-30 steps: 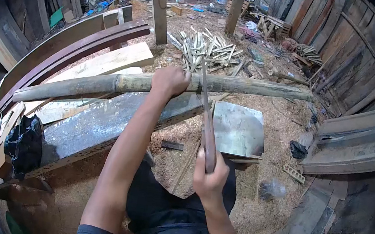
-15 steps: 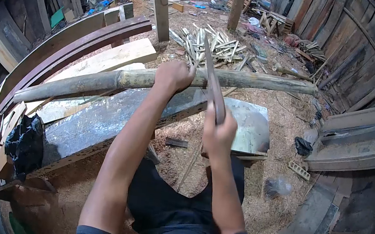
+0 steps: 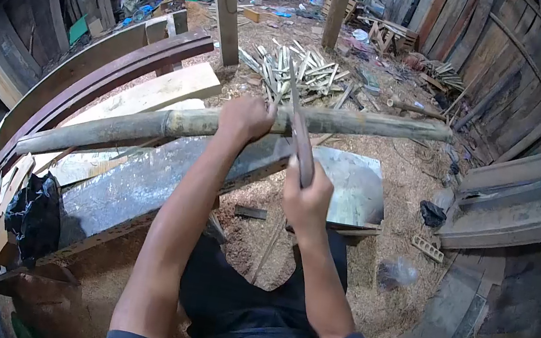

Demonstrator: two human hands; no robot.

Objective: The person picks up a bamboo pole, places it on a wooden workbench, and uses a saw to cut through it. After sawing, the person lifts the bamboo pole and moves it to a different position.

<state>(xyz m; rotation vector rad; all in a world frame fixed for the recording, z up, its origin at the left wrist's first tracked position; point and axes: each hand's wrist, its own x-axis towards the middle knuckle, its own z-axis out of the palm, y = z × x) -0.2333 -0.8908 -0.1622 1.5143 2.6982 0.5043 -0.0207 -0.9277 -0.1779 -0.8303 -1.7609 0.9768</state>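
A long bamboo pole (image 3: 131, 127) lies crosswise in front of me over a metal-topped bench. My left hand (image 3: 245, 115) is closed on the pole near its middle, thumb toward the cutting spot. Just right of it, my right hand (image 3: 308, 195) grips the brown wooden handle of a handsaw (image 3: 302, 147). Seen almost edge-on, the narrow blade crosses the bamboo and points away from me; its teeth cannot be made out. The bench (image 3: 137, 181) runs diagonally beneath the pole.
Split sticks (image 3: 302, 70) are heaped beyond the pole. Pale planks (image 3: 157, 87) and a curved dark-red beam (image 3: 112, 64) lie at left, near a black plastic bag (image 3: 36, 212). A wooden post (image 3: 223, 10) stands ahead. A metal sheet (image 3: 351, 184) lies at right, above shavings.
My right hand and the handsaw have moved slightly toward me. My left hand keeps its hold on the bamboo pole. The whole view has shifted a little.
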